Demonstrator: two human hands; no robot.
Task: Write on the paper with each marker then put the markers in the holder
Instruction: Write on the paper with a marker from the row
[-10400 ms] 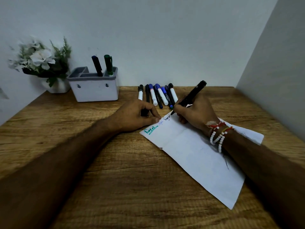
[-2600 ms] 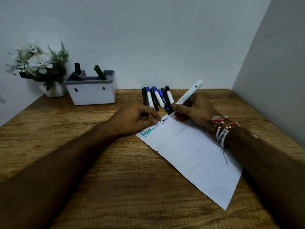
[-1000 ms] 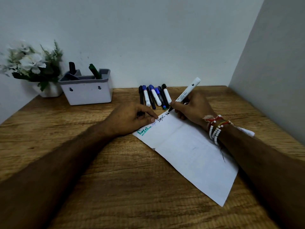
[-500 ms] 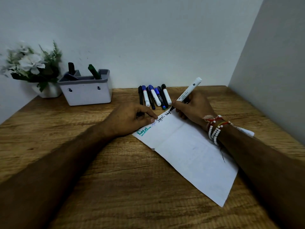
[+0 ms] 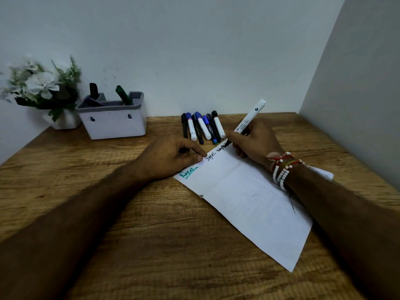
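Observation:
A white paper (image 5: 249, 198) lies slanted on the wooden desk (image 5: 108, 213), with several short words along its top edge, one teal and the others dark. My right hand (image 5: 255, 141) grips a white marker (image 5: 249, 118), its black tip touching the paper's top right corner. My left hand (image 5: 166, 156) presses a fingertip on the paper's top edge, and its curled fingers hold a small dark cap (image 5: 184, 150). Several markers (image 5: 203, 127) lie in a row just behind the paper. The grey-white holder (image 5: 112, 124) at the back left contains a black marker (image 5: 93, 90) and a green marker (image 5: 123, 96).
A white pot of pale flowers (image 5: 43, 87) stands left of the holder against the back wall. A side wall (image 5: 357, 105) closes the desk on the right. The paper's right corner is hidden under my right forearm.
Since 10.4 s ago my right hand has swapped a black marker for the white one. Over the last second its tip has written further right along the paper's top edge.

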